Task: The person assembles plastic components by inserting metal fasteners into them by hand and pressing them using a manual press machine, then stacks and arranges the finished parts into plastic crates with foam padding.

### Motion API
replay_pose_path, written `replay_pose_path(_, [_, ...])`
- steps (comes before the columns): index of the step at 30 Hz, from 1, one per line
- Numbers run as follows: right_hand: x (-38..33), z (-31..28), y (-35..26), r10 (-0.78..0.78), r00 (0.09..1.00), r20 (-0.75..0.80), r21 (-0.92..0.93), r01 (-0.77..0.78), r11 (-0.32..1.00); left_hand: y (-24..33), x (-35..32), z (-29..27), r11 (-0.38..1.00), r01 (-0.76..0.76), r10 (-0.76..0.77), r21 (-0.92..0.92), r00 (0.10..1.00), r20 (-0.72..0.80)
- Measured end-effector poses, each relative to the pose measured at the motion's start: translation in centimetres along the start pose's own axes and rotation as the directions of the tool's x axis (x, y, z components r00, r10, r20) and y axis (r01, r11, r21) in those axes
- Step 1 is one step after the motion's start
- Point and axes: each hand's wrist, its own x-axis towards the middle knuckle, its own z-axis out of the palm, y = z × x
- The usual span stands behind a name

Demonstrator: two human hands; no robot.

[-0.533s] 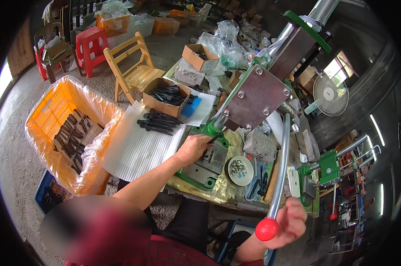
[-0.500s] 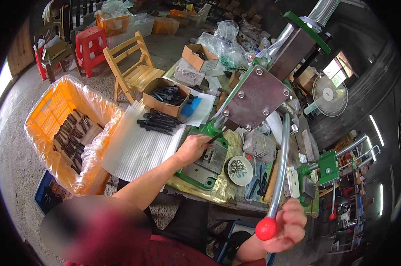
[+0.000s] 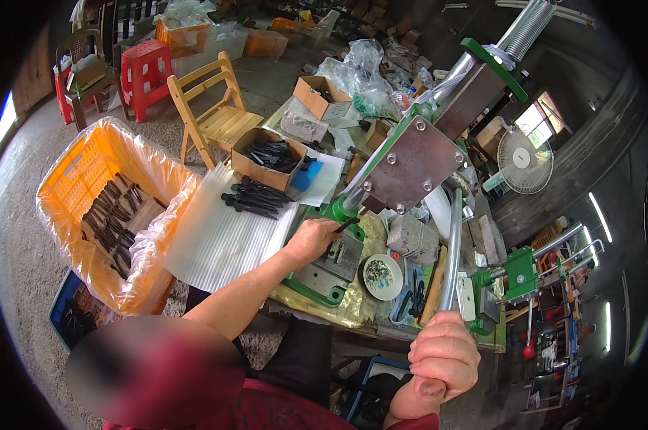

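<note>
My right hand (image 3: pixel 445 356) is wrapped round the lower end of the steel lever (image 3: pixel 453 251) of a hand press (image 3: pixel 411 166), hiding its red ball. Under the press head, my left hand (image 3: pixel 315 240) pinches a slim black piece (image 3: pixel 348 223) over the metal fixture (image 3: pixel 342 258) on the green base. Its exact kind is too small to make out. Right of the base stands a white bowl (image 3: pixel 382 277) of small metal parts. More black pieces (image 3: pixel 256 197) lie on a white foam sheet (image 3: pixel 223 236) to the left.
An orange crate (image 3: pixel 73 188), lined with plastic, holds rows of black pieces at left. A cardboard box (image 3: pixel 246 163) of black parts, a concrete block (image 3: pixel 412 239) and a blue tray (image 3: pixel 399 309) crowd the bench. A second green press (image 3: pixel 521 276) stands at right.
My right hand has closed round the lever's end, covering the red ball it was beside before. My left hand stays almost in place with the black piece.
</note>
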Motion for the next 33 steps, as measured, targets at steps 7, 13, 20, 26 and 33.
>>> replay_pose_path(7, [0.38,0.18,-0.04,0.023,0.998,-0.064,-0.007,-0.024,1.000,-0.19,-0.03,-0.09,1.000,0.004,-0.005,0.017,1.000,0.008])
replay_pose_path(13, [0.89,-0.04,-0.24,0.017,0.997,-0.076,-0.020,-0.019,1.000,0.10,0.27,-0.01,1.000,0.002,-0.002,0.015,1.000,0.013])
replay_pose_path(20, [0.78,-0.07,-0.10,0.012,0.998,-0.059,-0.011,-0.012,1.000,0.21,0.16,-0.01,1.000,0.000,0.000,0.005,1.000,-0.003])
replay_pose_path(26, [0.92,-0.03,-0.43,0.017,0.998,-0.057,-0.008,-0.017,1.000,0.04,0.06,-0.04,1.000,-0.027,0.027,0.004,0.999,-0.019])
replay_pose_path(33, [0.91,-0.20,-0.05,0.012,0.997,-0.072,-0.008,-0.012,1.000,-0.03,0.02,0.01,1.000,-0.014,0.014,0.027,1.000,0.006])
